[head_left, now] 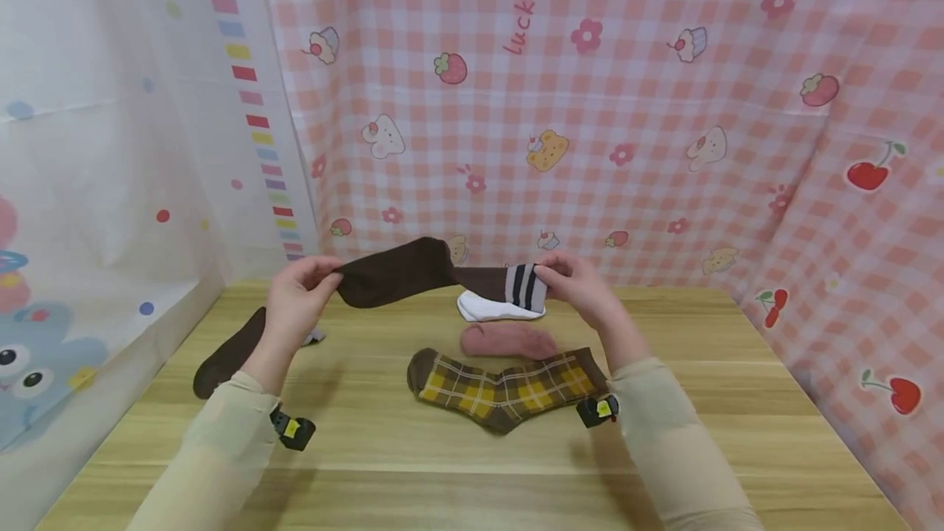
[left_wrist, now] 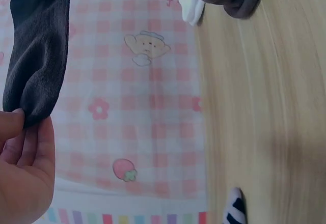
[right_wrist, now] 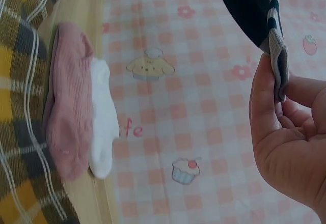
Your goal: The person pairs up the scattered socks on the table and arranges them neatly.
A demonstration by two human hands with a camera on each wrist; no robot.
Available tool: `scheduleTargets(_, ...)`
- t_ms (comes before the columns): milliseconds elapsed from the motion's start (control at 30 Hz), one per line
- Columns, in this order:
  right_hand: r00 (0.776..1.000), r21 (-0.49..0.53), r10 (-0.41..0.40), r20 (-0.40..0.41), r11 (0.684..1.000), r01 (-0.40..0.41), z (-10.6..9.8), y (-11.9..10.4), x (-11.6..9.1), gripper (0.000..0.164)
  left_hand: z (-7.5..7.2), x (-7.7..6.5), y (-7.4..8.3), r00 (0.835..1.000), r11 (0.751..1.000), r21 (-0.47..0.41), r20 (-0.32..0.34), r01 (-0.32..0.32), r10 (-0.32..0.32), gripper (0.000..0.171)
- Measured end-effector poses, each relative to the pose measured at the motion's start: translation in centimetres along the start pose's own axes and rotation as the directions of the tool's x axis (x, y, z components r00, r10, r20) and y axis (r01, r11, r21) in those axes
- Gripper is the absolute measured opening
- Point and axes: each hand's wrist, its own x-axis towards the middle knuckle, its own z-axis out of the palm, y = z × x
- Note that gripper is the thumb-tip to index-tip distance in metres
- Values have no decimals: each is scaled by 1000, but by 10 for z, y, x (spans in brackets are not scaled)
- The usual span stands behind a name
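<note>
A dark brown sock (head_left: pixel 398 273) with a grey-and-black striped cuff hangs stretched between both hands, raised above the table. My left hand (head_left: pixel 301 301) pinches its toe end; the left wrist view shows the thumb pressed on the sock (left_wrist: pixel 41 56) against the fingers. At the other end my right hand (head_left: pixel 583 289) pinches the striped cuff, and the right wrist view shows the cuff (right_wrist: pixel 278 56) between thumb and fingers. Another dark brown sock (head_left: pixel 229 359) lies on the table by the left forearm, partly hidden behind it.
A yellow-and-brown plaid sock (head_left: pixel 505 390) lies mid-table. Behind it are a folded pink sock (head_left: pixel 509 340) and a white sock (head_left: pixel 490 307), the latter partly covered in the head view by the raised sock. Patterned curtains (head_left: pixel 553 105) stand behind the wooden table (head_left: pixel 413 482) and on both sides.
</note>
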Motion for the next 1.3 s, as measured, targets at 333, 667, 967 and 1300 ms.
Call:
scheduleTargets(333,998,-120,-34,57,992,40,-31,11,-19,21,10,-7,12,989,996,12,120,-85,83,13)
scheduleTargets(667,993,-192,-23,119,980,45,-55,24,-38,17,30,-21,19,920,964,-12,295,-265,256,24)
scheduleTargets(967,985,-269,3,173,962,44,-68,26,-54,15,42,-27,17,758,834,-83,377,-545,533,34)
scheduleTargets(1300,972,-317,20,235,947,57,-69,31,-77,11,43,-36,14,575,694,-96,486,-713,658,32)
